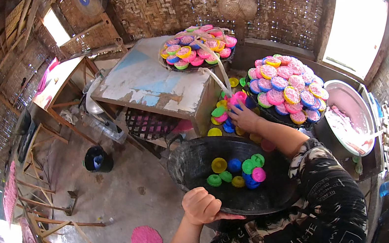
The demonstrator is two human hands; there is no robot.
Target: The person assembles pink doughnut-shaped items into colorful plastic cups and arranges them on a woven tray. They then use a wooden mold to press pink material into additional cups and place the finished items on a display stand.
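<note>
My left hand (201,206) is closed on the near rim of a wide black basin (188,164), which tilts in front of my body. Several small plastic cups, green, yellow, blue and pink, lie loose inside it, among them a blue cup (234,165) and a yellow cup (219,165). Past the basin's far rim, my right hand (246,118) reaches with fingers stretched out and apart onto a heap of similar cups. Its fingertips touch the heap beside a pink cup (237,97); a firm hold on any one cup does not show.
A heaped tray of pink-filled cups (290,87) stands right of my right hand. Another filled tray (197,49) sits on the worn table (148,73). At the right is a large tub (356,113) with pink contents. A black bucket (97,159) and wooden frames (70,228) stand left.
</note>
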